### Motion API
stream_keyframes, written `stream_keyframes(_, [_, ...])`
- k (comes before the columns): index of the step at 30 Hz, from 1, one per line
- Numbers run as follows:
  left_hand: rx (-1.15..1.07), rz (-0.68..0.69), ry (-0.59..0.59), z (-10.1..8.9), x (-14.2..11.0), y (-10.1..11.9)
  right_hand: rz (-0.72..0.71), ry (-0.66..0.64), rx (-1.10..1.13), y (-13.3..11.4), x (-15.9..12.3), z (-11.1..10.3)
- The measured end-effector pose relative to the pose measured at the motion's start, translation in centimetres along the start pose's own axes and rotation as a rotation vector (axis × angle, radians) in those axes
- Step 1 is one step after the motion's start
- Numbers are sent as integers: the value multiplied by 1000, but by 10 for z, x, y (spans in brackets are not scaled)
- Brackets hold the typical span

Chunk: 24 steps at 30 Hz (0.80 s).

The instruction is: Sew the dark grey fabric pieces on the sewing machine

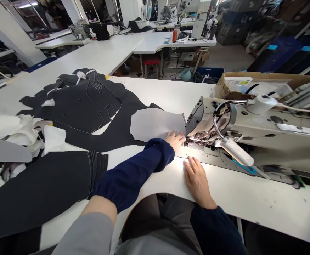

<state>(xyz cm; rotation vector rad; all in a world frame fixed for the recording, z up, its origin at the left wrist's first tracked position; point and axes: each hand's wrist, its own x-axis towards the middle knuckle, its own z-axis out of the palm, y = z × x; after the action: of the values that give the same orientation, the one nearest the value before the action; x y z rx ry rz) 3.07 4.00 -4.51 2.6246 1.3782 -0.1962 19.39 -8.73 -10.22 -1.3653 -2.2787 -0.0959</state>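
My left hand (175, 140) lies flat with its fingers spread on the right end of a light grey fabric piece (155, 124), close to the needle area of a sewing machine (210, 136). That grey piece partly covers a dark fabric piece (117, 129) on the table. Resting palm down on the white tabletop, my right hand (197, 180) has its fingers stretched out and holds nothing. Its fingertips touch the front edge of the machine's bed. A small lamp (236, 150) on a bendy neck lights the spot around the needle.
Stacked dark cut pieces (77, 102) cover the table's left side. White scraps (19, 134) lie in front of them, near another dark stack (45, 184). Behind the machine stands an open cardboard box (224, 86). More worktables (155, 42) stand farther back.
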Motion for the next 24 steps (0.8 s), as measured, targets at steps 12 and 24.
stream_keyframes(12, [-272,-453,-14,-3,-23,-38,-85,40,-30,5,3,-2])
stream_keyframes(24, [-212,-490,-72,-20,-65,-33,349,27,499,-7,-7,-11])
